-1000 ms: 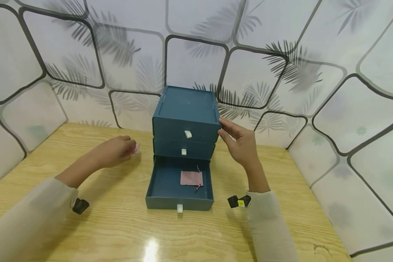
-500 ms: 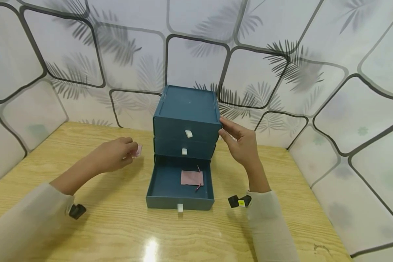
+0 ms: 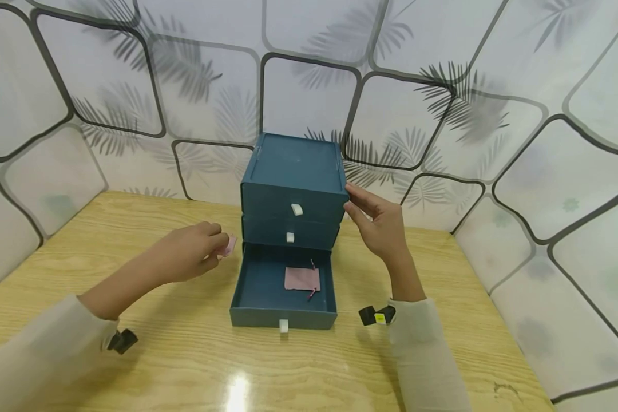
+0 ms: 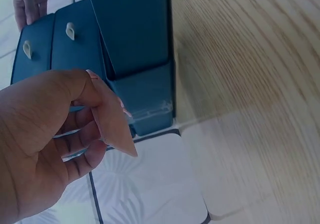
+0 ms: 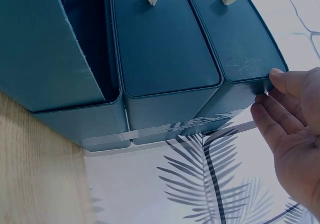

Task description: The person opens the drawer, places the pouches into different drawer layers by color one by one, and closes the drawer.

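Observation:
A pink pouch (image 4: pixel 114 119) is pinched between the thumb and fingers of my left hand (image 3: pixel 193 252), held just left of a blue drawer unit (image 3: pixel 296 166). The unit's bottom drawer (image 3: pixel 260 286) stands pulled out, and another pink drawstring pouch (image 3: pixel 302 278) lies flat inside it, towards its right side. Above it, the middle drawer (image 3: pixel 268 229) and top drawer (image 3: pixel 262 197) are closed, each with a white pull tab. My right hand (image 3: pixel 381 229) touches the unit's upper right front corner with thumb and fingertips, as the right wrist view also shows.
The unit stands on a light wooden table (image 3: pixel 185 355), close to a patterned wall covering (image 3: pixel 309 91) at the back and sides. The open drawer's front edge, with its white tab (image 3: pixel 284 325), juts forward over the table.
My left hand has moved right and slightly nearer with its pouch, towards the open drawer. My right hand, the drawers and the pouch inside have stayed where they were.

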Demonstrator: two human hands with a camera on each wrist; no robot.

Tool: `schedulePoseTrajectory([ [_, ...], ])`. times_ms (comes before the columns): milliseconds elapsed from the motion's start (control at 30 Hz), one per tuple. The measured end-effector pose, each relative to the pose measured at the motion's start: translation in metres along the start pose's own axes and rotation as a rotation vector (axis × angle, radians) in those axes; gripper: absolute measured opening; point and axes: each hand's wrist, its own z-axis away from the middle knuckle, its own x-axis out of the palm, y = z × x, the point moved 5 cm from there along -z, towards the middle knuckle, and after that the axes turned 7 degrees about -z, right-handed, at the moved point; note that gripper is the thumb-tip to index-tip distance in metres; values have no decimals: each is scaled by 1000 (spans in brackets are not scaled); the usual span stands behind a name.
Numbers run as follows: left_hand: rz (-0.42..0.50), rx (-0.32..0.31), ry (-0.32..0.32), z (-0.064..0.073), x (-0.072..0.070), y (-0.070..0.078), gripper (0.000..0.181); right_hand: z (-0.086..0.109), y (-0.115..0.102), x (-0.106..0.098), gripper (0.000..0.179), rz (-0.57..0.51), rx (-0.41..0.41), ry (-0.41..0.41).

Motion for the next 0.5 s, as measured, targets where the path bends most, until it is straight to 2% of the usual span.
schedulePoseTrajectory([
  [267,-4,32,-9,-6,-11,21,23,1,1,0,38,-11,-15,-1],
  [500,-16,53,-47,-14,-14,36,21,1,0,-1,38,-4,-8,0],
])
